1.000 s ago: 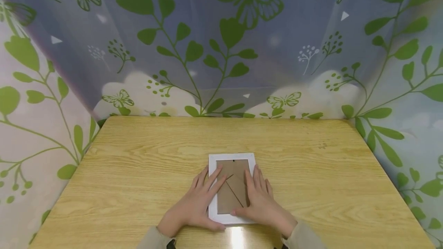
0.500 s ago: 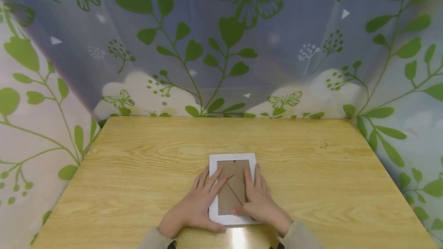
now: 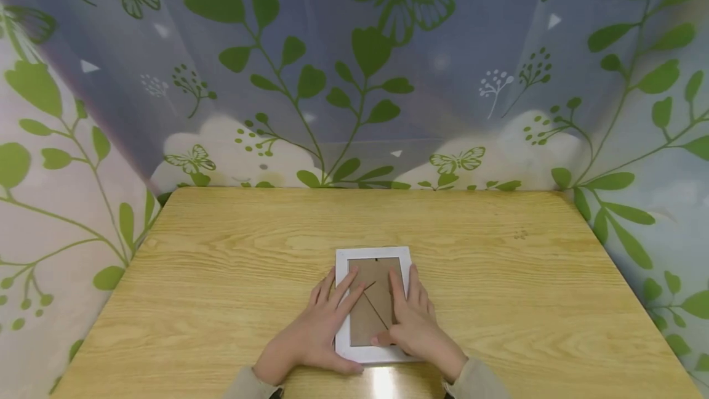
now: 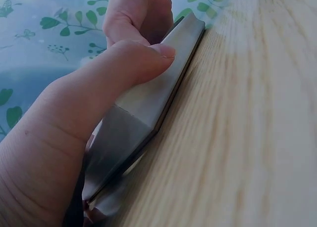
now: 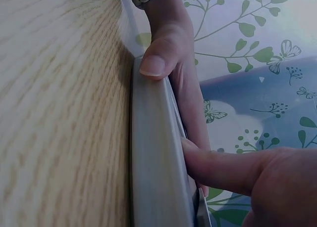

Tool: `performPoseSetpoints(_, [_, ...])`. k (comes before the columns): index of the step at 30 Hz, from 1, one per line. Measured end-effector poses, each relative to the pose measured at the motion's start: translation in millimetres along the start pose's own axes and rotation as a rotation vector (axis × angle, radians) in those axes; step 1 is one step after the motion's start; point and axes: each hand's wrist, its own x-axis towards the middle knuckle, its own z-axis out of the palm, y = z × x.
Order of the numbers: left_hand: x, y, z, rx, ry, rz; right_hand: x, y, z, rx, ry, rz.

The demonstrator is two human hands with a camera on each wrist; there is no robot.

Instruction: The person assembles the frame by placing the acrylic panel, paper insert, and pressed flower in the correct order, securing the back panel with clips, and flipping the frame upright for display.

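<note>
A white picture frame (image 3: 342,319) lies back side up on the table, its brown backing board (image 3: 368,313) and a dark diagonal slit on it showing. My left hand (image 3: 316,331) spreads over the frame's left side, two straight fingers on the board. In the left wrist view its thumb (image 4: 143,59) rests along the frame's near edge. My right hand (image 3: 415,325) lies over the right side, index finger on the board and other fingers along the outer edge. The right thumb (image 5: 218,162) presses the board near its lower end, just inside the border.
The wooden table (image 3: 221,245) carries the frame close to its front edge. Behind and on both sides hangs a cloth (image 3: 310,48) printed with green leaves and butterflies.
My right hand has shifted slightly to the left, with its thumb bent more and its outer fingers closer together. My left hand and the frame have stayed nearly in place.
</note>
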Motion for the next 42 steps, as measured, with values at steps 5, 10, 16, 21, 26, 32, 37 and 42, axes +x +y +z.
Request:
performPoseSetpoints(5, [-0.8, 0.6, -0.3, -0.001, 0.008, 0.006, -1, -1, 0.3, -0.023, 0.011, -0.005])
performPoseSetpoints(10, [-1.4, 0.7, -0.3, 0.009, 0.019, 0.010, -1, 0, -0.7, -0.024, -0.004, -0.028])
performPoseSetpoints(16, [-0.3, 1.1, -2.2, 0.031, 0.044, 0.017, -1, 7, -8.9, -0.038, -0.058, -0.089])
performPoseSetpoints(21, [0.0, -2.0, 1.6, 0.065, 0.083, 0.028, 2, 12, -14.9, -0.011, -0.077, -0.124])
performPoseSetpoints(26, [-1.1, -4.2, 5.6, 0.057, 0.095, 0.023, 14, 20, -19.0, 0.053, -0.050, -0.151])
performPoseSetpoints(32, [-2.6, -4.8, 6.3, 0.018, 0.100, -0.008, 24, 35, -23.2, 0.077, -0.043, -0.211])
performPoseSetpoints(37, [-2.9, -9.0, 4.4, -0.001, 0.114, -0.004, 29, 49, -28.3, 0.077, 0.012, -0.287])
performPoseSetpoints(42, [-3.1, -15.8, 3.5, 0.010, 0.145, 0.015, 32, 61, -32.6, 0.044, 0.031, -0.379])
